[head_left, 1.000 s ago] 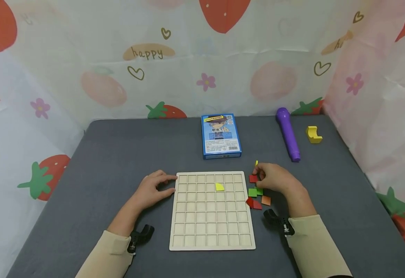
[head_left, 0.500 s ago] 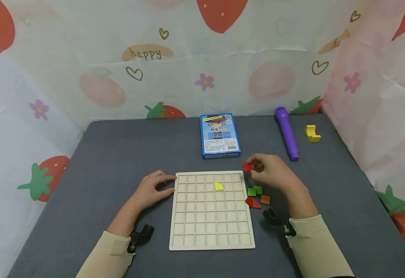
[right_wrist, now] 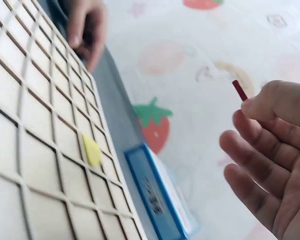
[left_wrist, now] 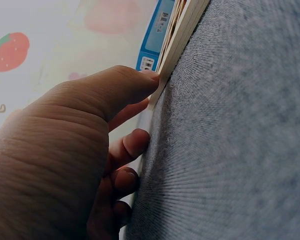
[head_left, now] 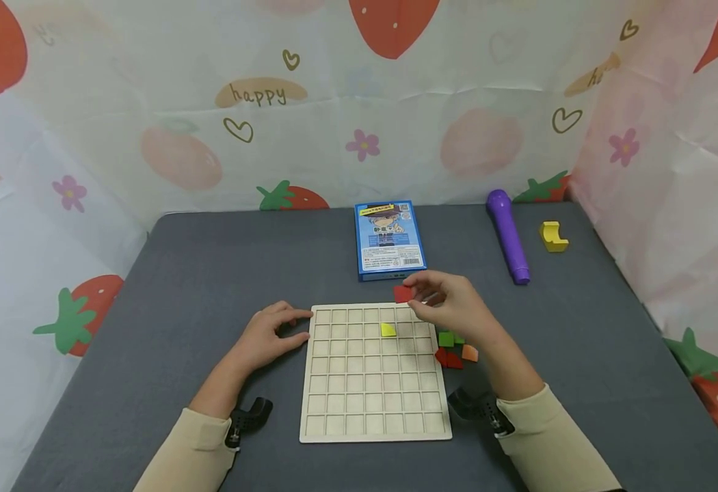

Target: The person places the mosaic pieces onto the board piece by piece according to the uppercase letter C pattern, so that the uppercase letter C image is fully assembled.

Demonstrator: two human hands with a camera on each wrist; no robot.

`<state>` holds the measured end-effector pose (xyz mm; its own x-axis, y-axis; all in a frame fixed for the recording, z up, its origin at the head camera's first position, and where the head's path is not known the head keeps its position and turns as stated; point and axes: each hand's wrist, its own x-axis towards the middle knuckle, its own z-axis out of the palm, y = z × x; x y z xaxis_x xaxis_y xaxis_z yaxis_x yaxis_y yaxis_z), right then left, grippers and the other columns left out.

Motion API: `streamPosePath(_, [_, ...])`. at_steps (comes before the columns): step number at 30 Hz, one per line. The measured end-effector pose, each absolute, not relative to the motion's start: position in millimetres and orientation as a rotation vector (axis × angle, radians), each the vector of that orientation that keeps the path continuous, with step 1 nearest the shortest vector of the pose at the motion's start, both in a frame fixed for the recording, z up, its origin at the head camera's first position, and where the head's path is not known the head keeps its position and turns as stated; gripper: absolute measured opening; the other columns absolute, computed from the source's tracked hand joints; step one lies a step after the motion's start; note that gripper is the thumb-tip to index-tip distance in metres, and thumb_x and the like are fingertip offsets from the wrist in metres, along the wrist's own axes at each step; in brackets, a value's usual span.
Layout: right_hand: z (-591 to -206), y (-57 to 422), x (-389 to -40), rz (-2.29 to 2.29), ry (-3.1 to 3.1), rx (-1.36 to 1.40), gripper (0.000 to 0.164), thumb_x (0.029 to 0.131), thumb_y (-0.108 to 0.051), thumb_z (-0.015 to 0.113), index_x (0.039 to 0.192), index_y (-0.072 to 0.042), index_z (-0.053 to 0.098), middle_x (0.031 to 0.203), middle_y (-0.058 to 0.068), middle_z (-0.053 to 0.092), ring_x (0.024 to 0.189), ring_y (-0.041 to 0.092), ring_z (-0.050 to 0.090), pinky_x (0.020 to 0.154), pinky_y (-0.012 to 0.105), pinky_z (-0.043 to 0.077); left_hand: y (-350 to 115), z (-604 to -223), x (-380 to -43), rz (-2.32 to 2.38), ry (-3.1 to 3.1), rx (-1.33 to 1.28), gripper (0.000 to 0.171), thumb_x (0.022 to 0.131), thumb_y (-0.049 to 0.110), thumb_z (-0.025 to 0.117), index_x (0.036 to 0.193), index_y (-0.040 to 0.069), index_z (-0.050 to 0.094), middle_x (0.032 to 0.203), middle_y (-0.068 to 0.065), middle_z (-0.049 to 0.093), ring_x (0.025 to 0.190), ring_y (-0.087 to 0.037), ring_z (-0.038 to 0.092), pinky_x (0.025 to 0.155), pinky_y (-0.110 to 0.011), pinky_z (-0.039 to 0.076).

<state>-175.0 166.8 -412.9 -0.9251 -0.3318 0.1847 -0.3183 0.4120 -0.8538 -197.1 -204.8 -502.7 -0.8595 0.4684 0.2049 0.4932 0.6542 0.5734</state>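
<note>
A pale wooden grid board (head_left: 374, 383) lies on the dark table, with one yellow rounded tile (head_left: 388, 330) in its upper part. My right hand (head_left: 448, 301) pinches a red square tile (head_left: 403, 294) between thumb and forefinger, above the board's far edge. Edge-on, the same tile (right_wrist: 239, 90) shows as a thin strip in the right wrist view. My left hand (head_left: 273, 333) touches the board's left edge with its thumb and fingertips, the fingers fairly straight. Loose green tiles (head_left: 446, 339), red tiles (head_left: 454, 360) and an orange tile (head_left: 470, 353) lie along the board's right side.
A blue printed box (head_left: 390, 239) lies behind the board. Farther right are a purple stick with a rounded head (head_left: 509, 236) and a yellow notched block (head_left: 554, 236). A strawberry-patterned cloth (head_left: 359, 102) hangs at the back and sides.
My right hand picked up the red square tile from beside the board and carried it left to the far edge. The left hand stays at the board's edge.
</note>
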Motion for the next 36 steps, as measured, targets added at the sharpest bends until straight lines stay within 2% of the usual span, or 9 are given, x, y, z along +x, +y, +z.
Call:
streamPosePath(9, [-427.3, 138.0, -171.0, -1.588, 2.671, -0.629, 0.023, 0.09, -0.004, 0.078, 0.112, -0.009, 0.076, 0.094, 0.0, 0.064, 0.082, 0.017, 0.062, 0.07, 0.035, 0.052, -204.3, -501.9, -196.9, -0.987, -2.821, -0.818, 0.038, 0.09, 0.02, 0.083, 0.126, 0.014, 0.075, 0.093, 0.003, 0.057, 0.074, -0.013, 0.044, 0.07, -0.035, 0.038])
streamPosePath(14, [-439.8, 123.6, -170.3, -1.444, 2.743, -0.552, 0.02, 0.089, -0.011, 0.082, 0.109, -0.013, 0.079, 0.08, -0.002, 0.052, 0.072, 0.016, 0.048, 0.064, 0.032, 0.04, -204.9, -501.8, -197.1, -0.983, -2.819, -0.828, 0.038, 0.09, 0.02, 0.083, 0.126, 0.014, 0.075, 0.093, 0.002, 0.057, 0.074, -0.014, 0.044, 0.071, -0.036, 0.038])
streamPosePath(21, [-458.8, 108.7, -168.7, -1.306, 2.713, -0.356, 0.023, 0.09, -0.014, 0.08, 0.113, -0.012, 0.08, 0.064, -0.002, 0.041, 0.06, 0.013, 0.035, 0.058, 0.03, 0.029, -205.2, -502.1, -196.6, -0.992, -2.817, -0.832, 0.038, 0.09, 0.019, 0.083, 0.127, 0.014, 0.075, 0.093, 0.002, 0.057, 0.075, -0.014, 0.045, 0.071, -0.036, 0.039])
streamPosePath(26, [-469.0, 104.6, -167.9, -1.231, 2.743, -0.306, 0.024, 0.088, -0.013, 0.08, 0.112, -0.012, 0.081, 0.075, -0.002, 0.06, 0.069, 0.014, 0.045, 0.064, 0.031, 0.035, -204.5, -502.2, -196.5, -0.986, -2.817, -0.831, 0.038, 0.09, 0.019, 0.083, 0.126, 0.014, 0.075, 0.093, 0.002, 0.057, 0.075, -0.014, 0.045, 0.071, -0.035, 0.039])
streamPosePath(30, [-471.9, 103.6, -168.1, -1.203, 2.75, -0.291, 0.027, 0.089, -0.012, 0.079, 0.115, -0.011, 0.08, 0.076, 0.006, 0.063, 0.072, 0.018, 0.051, 0.065, 0.033, 0.037, -204.2, -501.6, -196.1, -0.984, -2.814, -0.828, 0.037, 0.089, 0.019, 0.083, 0.126, 0.014, 0.075, 0.093, 0.001, 0.057, 0.075, -0.014, 0.045, 0.071, -0.036, 0.039])
streamPosePath(33, [-473.9, 103.1, -168.5, -1.19, 2.76, -0.288, 0.027, 0.089, -0.013, 0.079, 0.116, -0.012, 0.08, 0.09, 0.006, 0.072, 0.082, 0.017, 0.06, 0.07, 0.033, 0.044, -204.1, -501.1, -195.8, -0.982, -2.817, -0.827, 0.037, 0.09, 0.019, 0.083, 0.126, 0.014, 0.075, 0.093, 0.001, 0.057, 0.074, -0.014, 0.044, 0.07, -0.035, 0.039])
streamPosePath(36, [-475.5, 102.7, -168.7, -1.167, 2.772, -0.299, 0.025, 0.09, -0.016, 0.079, 0.116, -0.013, 0.08, 0.089, 0.004, 0.071, 0.082, 0.016, 0.06, 0.068, 0.032, 0.044, -204.3, -501.0, -195.8, -0.982, -2.821, -0.823, 0.037, 0.09, 0.02, 0.083, 0.126, 0.014, 0.075, 0.093, 0.002, 0.057, 0.073, -0.014, 0.043, 0.069, -0.035, 0.038])
